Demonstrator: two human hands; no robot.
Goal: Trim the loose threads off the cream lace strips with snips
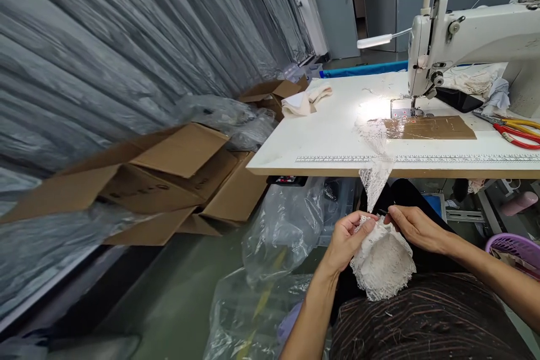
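My left hand (346,242) pinches the upper edge of a white lace piece (383,264), its thumb and fingers pressed together. The piece hangs over my lap, gathered into a rounded, cup-like shape. From the pinch a narrow strip of white lace (377,171) runs up over the table's front edge toward the sewing machine. My right hand (415,229) is closed at the other side of the same edge. A small, thin dark tool shows at its fingertips, close to the lace; its kind is too small to make out.
A white sewing machine (459,39) stands on the white table (312,140), with brown tape on its bed. Scissors with red handles (517,136) lie right. Open cardboard boxes (181,152) and clear plastic bags (282,236) are left; a purple basket (512,244) stands lower right.
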